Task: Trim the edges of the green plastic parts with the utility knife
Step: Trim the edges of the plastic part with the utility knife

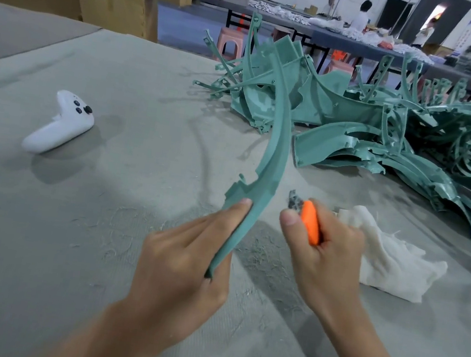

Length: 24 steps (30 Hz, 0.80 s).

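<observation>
Over the grey cloth counter (71, 231) in a workshop hall, the left hand (181, 261) grips a long curved green plastic strip (275, 153) rising away from the person, and the right hand (331, 260) clasps an orange utility knife (310, 224) just beside it.

The single head-worn camera is looking forward and down, close over the grey counter (71, 231), facing the green parts pile (383, 138).

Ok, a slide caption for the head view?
Left hand holds a curved green plastic part while right hand grips an orange utility knife beside it.
</observation>
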Each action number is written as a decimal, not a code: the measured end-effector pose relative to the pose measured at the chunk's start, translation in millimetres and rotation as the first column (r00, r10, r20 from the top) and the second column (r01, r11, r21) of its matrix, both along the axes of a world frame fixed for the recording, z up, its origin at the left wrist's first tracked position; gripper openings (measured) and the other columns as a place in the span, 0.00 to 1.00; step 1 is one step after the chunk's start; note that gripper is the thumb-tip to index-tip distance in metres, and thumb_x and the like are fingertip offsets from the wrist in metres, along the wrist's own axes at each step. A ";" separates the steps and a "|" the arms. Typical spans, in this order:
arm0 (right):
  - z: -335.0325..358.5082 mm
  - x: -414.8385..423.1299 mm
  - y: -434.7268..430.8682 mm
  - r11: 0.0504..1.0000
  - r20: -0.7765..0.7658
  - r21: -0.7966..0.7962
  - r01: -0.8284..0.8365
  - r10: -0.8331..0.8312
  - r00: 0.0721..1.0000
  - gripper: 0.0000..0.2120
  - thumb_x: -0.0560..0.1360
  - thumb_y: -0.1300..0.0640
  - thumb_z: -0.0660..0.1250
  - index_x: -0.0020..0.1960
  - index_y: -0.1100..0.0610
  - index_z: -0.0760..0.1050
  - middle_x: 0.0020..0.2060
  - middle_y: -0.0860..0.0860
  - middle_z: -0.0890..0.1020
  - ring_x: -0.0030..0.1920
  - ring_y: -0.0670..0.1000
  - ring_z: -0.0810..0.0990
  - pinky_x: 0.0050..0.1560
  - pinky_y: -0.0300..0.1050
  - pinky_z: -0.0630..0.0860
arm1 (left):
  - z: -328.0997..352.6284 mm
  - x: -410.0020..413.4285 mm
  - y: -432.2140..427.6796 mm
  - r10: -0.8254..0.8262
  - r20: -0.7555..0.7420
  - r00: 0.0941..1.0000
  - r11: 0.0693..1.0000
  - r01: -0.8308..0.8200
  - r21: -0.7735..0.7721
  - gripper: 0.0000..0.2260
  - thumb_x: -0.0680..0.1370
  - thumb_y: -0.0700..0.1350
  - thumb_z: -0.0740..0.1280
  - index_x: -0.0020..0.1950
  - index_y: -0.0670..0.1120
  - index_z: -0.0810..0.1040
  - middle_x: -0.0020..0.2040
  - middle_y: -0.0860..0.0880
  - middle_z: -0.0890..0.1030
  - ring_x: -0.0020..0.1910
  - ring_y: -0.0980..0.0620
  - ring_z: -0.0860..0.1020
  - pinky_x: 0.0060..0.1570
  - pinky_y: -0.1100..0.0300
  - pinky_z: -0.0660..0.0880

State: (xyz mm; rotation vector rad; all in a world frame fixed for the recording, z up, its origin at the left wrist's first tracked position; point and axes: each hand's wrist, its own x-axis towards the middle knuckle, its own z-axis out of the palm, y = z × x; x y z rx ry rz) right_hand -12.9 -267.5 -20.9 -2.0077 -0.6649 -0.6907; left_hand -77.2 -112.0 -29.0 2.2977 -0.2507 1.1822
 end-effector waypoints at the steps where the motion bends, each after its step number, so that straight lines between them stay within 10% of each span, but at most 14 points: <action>1: -1.5 -1.9 1.8 1.000 -0.016 -0.017 -0.017 0.016 1.000 0.23 0.78 0.33 0.57 0.32 0.45 0.57 0.21 0.44 0.59 0.22 0.42 0.62 0.26 0.28 0.56 | 0.7 -0.3 0.2 0.016 -0.002 1.000 1.000 -0.016 -0.004 0.19 0.66 0.30 0.67 0.56 0.37 0.82 0.43 0.49 0.85 0.45 0.54 0.76 0.51 0.82 0.63; 24: -10.8 -2.0 3.2 0.997 -0.082 -0.069 -0.019 0.013 0.997 0.25 0.75 0.37 0.62 0.31 0.51 0.57 0.27 0.55 0.63 0.25 0.47 0.58 0.26 0.35 0.55 | 5.4 -2.4 1.9 -0.070 0.017 0.997 0.994 0.071 -0.086 0.13 0.73 0.38 0.64 0.56 0.40 0.81 0.34 0.60 0.72 0.33 0.59 0.70 0.42 0.84 0.61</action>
